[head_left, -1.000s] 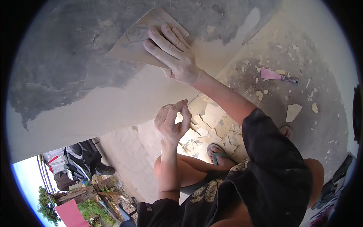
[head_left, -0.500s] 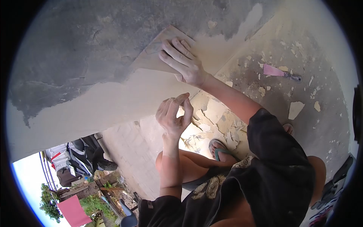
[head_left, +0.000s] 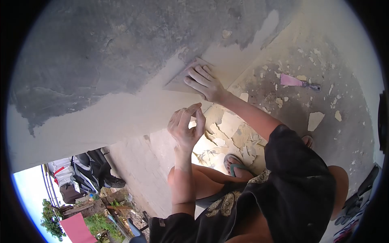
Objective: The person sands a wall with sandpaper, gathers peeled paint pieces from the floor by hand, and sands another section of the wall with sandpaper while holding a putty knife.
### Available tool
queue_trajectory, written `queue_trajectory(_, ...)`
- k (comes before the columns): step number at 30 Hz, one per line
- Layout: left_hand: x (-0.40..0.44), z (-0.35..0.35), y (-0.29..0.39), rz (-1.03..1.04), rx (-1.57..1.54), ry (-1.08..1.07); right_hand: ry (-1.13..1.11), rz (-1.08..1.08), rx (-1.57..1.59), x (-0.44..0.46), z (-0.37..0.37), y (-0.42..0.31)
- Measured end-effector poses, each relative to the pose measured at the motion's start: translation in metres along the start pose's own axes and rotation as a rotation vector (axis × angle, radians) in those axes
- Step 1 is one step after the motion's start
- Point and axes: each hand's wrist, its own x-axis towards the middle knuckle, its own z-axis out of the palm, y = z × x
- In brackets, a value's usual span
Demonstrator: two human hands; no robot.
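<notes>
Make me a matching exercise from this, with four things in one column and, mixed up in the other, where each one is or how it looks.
Column one
1. Right hand
2. Left hand
3. Scraper
4. Sandal strap

Column two
A. Lying on the floor among flakes
B. Green
C. Pressing a thin sheet against the wall
D. Raised, with curled fingers

Pairs: 1-C, 2-D, 3-A, 4-B

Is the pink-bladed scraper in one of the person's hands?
No, the pink-bladed scraper lies on the floor among pale flakes, apart from both the left hand and right hand.
</notes>
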Motion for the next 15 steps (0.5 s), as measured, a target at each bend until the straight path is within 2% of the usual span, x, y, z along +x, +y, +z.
queue_trajectory(2, -0.001, 0.003, -0.004, 0.025, -0.019, 0.040, -0.036, -0.028, -0.127, -0.030, -0.002, 0.007)
queue_trajectory(3, -0.007, 0.002, -0.004, 0.019, -0.027, 0.032, 0.005, -0.044, -0.086, -0.020, -0.001, 0.007)
queue_trajectory(7, -0.008, -0.001, 0.008, 0.016, -0.001, -0.030, 0.139, -0.007, 0.002, 0.092, -0.026, -0.019)
queue_trajectory(10, -0.004, -0.003, 0.007, 0.004, 0.006, -0.002, 0.318, 0.017, 0.009, 0.121, -0.023, -0.018)
queue_trajectory(14, -0.003, -0.004, -0.001, 0.012, 0.003, 0.039, -0.017, -0.068, -0.018, -0.010, 0.008, -0.004)
queue_trajectory(15, -0.003, -0.003, -0.003, 0.015, 0.008, 0.041, 0.006, -0.075, -0.031, -0.001, 0.004, 0.004)
